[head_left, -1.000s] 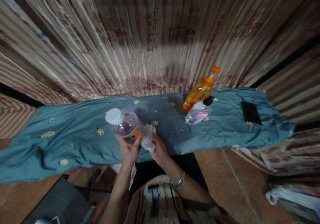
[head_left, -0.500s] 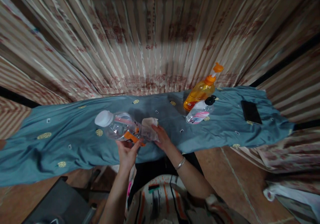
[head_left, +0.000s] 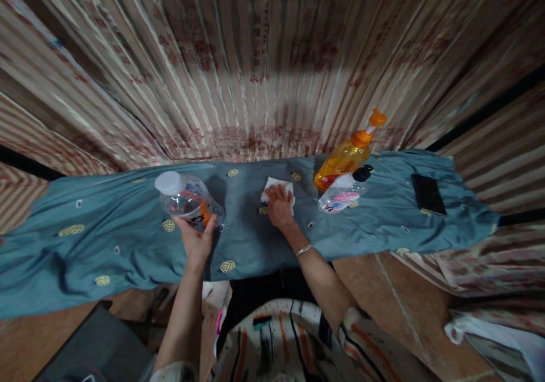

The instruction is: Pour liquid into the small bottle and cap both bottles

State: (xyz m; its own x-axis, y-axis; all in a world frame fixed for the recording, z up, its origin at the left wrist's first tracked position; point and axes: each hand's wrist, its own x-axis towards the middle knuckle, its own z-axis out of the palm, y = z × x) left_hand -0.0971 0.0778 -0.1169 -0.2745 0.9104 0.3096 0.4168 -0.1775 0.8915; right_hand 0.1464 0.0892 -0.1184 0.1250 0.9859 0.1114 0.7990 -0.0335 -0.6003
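Head view, items on hand. Clear plastic bottle (head_left: 187, 201), white cap, orange label: stands on the blue-grey cloth (head_left: 85, 240), left hand (head_left: 196, 240) wrapped around its lower side. White wipe (head_left: 276, 188): lies flat on the cloth, right hand (head_left: 280, 207) pressed on it, palm down (no pinch visible). Judged: the bottle is set down, the wipe spread on the cloth. Beyond: orange pump bottle (head_left: 346, 156), small clear bottle (head_left: 343, 190) with black cap, dark phone (head_left: 428, 193).

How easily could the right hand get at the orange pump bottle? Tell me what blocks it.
Probably yes. The right hand lies on the white cloth, with bare blue tablecloth up to the orange pump bottle. Only the small black-capped bottle leans in front.
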